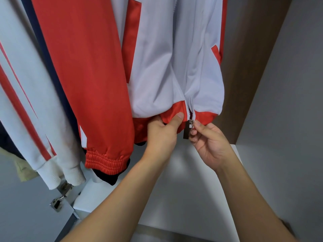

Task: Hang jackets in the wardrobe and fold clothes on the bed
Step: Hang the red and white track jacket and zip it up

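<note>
Inside the wardrobe (pixel 279 84) hangs a red and white jacket (pixel 157 67). Left hand (pixel 162 135) grips its red hem (pixel 172 112); right hand (pixel 209 142) pinches the zipper pull (pixel 189 128).

jacket (pixel 157 58) hangs in the wardrobe, another jacket (pixel 26 102) to its left; left hand (pixel 162 133) at the hem, right hand (pixel 211 144) beside it at the zipper pull (pixel 187 131); shelf (pixel 183 189) below

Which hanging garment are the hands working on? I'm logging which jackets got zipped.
The red-and-white jacket at right: left hand grips its red hem, right hand pinches its zipper pull. The white striped garment at left hangs untouched.
</note>
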